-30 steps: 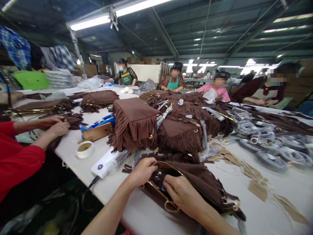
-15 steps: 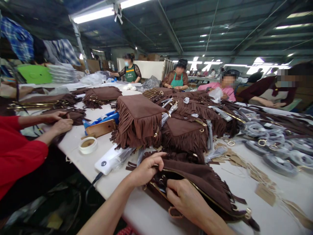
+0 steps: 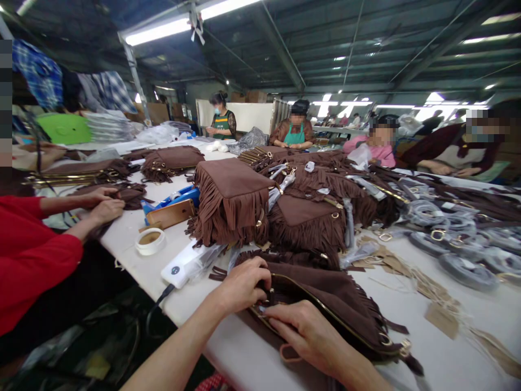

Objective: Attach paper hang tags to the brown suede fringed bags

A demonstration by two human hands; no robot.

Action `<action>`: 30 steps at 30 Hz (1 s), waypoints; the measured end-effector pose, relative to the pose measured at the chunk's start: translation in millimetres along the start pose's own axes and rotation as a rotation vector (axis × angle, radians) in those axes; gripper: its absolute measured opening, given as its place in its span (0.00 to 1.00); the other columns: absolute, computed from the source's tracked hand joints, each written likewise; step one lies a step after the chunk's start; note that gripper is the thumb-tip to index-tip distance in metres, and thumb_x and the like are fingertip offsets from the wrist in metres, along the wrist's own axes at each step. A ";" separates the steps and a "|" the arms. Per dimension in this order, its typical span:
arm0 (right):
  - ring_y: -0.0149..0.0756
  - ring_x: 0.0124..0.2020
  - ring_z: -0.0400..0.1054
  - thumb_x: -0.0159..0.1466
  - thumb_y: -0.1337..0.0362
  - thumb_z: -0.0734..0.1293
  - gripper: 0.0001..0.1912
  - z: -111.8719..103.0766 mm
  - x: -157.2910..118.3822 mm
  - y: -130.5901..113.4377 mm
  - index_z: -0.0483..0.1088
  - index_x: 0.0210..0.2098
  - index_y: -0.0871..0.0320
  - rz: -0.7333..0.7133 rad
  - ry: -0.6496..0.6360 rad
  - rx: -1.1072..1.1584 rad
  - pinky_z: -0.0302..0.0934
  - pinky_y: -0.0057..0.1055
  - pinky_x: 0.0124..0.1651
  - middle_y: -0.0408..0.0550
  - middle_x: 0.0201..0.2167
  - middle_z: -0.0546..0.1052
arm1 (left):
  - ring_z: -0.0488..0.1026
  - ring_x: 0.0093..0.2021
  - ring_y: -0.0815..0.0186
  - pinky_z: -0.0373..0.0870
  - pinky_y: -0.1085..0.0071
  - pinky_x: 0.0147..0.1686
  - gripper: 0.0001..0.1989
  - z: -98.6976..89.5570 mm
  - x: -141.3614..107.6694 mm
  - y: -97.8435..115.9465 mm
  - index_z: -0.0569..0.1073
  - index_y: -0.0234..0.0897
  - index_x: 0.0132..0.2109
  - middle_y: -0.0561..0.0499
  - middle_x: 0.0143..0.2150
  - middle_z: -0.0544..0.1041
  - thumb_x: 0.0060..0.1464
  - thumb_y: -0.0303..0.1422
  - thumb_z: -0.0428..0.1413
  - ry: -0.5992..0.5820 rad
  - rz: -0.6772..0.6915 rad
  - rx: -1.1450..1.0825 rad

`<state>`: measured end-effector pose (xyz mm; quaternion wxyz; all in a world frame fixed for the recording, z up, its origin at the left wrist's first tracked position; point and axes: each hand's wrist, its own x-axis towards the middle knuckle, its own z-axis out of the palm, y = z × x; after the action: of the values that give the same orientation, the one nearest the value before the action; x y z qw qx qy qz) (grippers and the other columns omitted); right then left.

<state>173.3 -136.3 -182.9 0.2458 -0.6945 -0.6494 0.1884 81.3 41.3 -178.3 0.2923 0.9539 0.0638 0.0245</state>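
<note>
A dark brown fringed handbag (image 3: 325, 288) lies on the table before me, its gold zipper unzipped. My left hand (image 3: 244, 285) is at the left end of the opening, fingers curled over the edge and partly hidden inside. Close beside it, my right hand (image 3: 303, 328) has thumb and forefinger pressed together at the opening. A small pale bit shows at those fingertips, too small to name. Dark metal hardware shows between the hands. A brown leather loop (image 3: 290, 353) hangs under my right hand.
Stacked fringed bags (image 3: 228, 182) stand behind. A tape roll (image 3: 150, 241), a phone (image 3: 171, 213) and a white corded device (image 3: 179, 269) lie left. Wrapped straps (image 3: 468, 271) and paper tags (image 3: 442, 320) lie right. A person in red sleeves (image 3: 36, 239) works at left; others sit across.
My left fingers have curled down into the opening. My right hand has shifted left toward them, its fingertips nearer the bag's edge. The far person in the green apron has drawn an outstretched arm in.
</note>
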 end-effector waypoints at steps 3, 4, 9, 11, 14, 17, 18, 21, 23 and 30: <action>0.32 0.26 0.66 0.69 0.65 0.56 0.17 4.7 -1.4 5.6 0.73 0.30 0.58 0.100 0.051 -0.112 0.48 0.29 0.31 0.45 0.25 0.75 | 0.69 0.51 0.61 0.65 0.70 0.52 0.06 -0.4 2.6 -1.2 0.75 0.39 0.34 0.51 0.51 0.70 0.48 0.24 0.59 -0.014 0.024 -0.071; 0.32 0.25 0.66 0.68 0.65 0.56 0.17 5.9 -1.8 7.3 0.72 0.28 0.58 0.141 0.069 -0.151 0.47 0.30 0.31 0.46 0.24 0.75 | 0.69 0.51 0.62 0.65 0.71 0.52 0.06 -0.4 3.4 -1.7 0.75 0.39 0.33 0.50 0.51 0.70 0.48 0.23 0.58 -0.016 0.030 -0.092; 0.30 0.23 0.60 0.67 0.65 0.55 0.17 3.0 -3.8 9.9 0.65 0.23 0.57 0.199 0.160 -0.082 0.45 0.29 0.29 0.41 0.20 0.69 | 0.69 0.51 0.64 0.63 0.72 0.54 0.12 0.0 6.0 -7.2 0.75 0.38 0.30 0.50 0.51 0.69 0.48 0.18 0.52 -0.032 0.050 -0.140; 0.29 0.22 0.57 0.66 0.65 0.55 0.17 0.1 -4.9 10.4 0.62 0.22 0.57 0.233 0.208 0.001 0.46 0.27 0.28 0.39 0.19 0.65 | 0.69 0.54 0.63 0.62 0.71 0.56 0.13 -0.6 5.6 -9.8 0.76 0.38 0.30 0.50 0.53 0.69 0.47 0.17 0.52 -0.065 0.072 -0.166; 0.28 0.21 0.56 0.64 0.66 0.55 0.15 -0.2 -7.9 11.8 0.61 0.20 0.57 0.262 0.177 0.042 0.45 0.26 0.27 0.38 0.18 0.63 | 0.65 0.59 0.58 0.59 0.66 0.60 0.12 -2.7 3.4 -11.2 0.76 0.38 0.33 0.49 0.58 0.66 0.45 0.18 0.56 -0.134 0.090 -0.191; 0.28 0.20 0.58 0.61 0.69 0.57 0.13 3.5 -10.4 11.8 0.64 0.20 0.57 0.254 0.092 -0.050 0.44 0.28 0.27 0.40 0.18 0.68 | 0.62 0.62 0.55 0.58 0.62 0.61 0.14 -4.2 1.7 -10.6 0.75 0.38 0.37 0.48 0.61 0.63 0.43 0.19 0.59 -0.169 0.086 -0.184; 0.29 0.21 0.60 0.60 0.69 0.57 0.13 4.7 -10.7 11.4 0.66 0.21 0.57 0.253 0.075 -0.088 0.44 0.29 0.28 0.41 0.18 0.70 | 0.63 0.61 0.55 0.58 0.62 0.61 0.14 -4.0 1.5 -10.6 0.75 0.38 0.38 0.47 0.60 0.63 0.42 0.19 0.59 -0.170 0.087 -0.177; 0.32 0.22 0.63 0.61 0.69 0.57 0.13 6.3 -10.0 10.0 0.69 0.22 0.57 0.264 0.058 -0.159 0.44 0.31 0.29 0.44 0.21 0.74 | 0.63 0.60 0.55 0.59 0.63 0.60 0.15 -1.8 2.2 -12.5 0.74 0.38 0.39 0.46 0.59 0.64 0.42 0.19 0.60 -0.159 0.107 -0.155; 0.32 0.23 0.65 0.62 0.68 0.57 0.15 6.6 -9.1 10.2 0.69 0.23 0.57 0.273 0.058 -0.172 0.44 0.31 0.29 0.45 0.22 0.75 | 0.63 0.60 0.55 0.60 0.63 0.60 0.15 0.1 2.9 -14.6 0.73 0.38 0.39 0.47 0.59 0.64 0.42 0.20 0.60 -0.151 0.120 -0.151; 0.35 0.27 0.70 0.65 0.67 0.57 0.14 14.3 -7.5 14.8 0.70 0.26 0.56 0.286 0.047 -0.273 0.43 0.32 0.30 0.47 0.25 0.78 | 0.63 0.60 0.56 0.59 0.62 0.60 0.14 1.9 4.0 -17.5 0.74 0.38 0.37 0.47 0.59 0.64 0.42 0.19 0.58 -0.143 0.127 -0.185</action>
<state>176.4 -142.8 -203.5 0.1351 -0.8108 -0.5577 0.1151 83.5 55.2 -189.5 0.3807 0.9243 -0.0204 -0.0193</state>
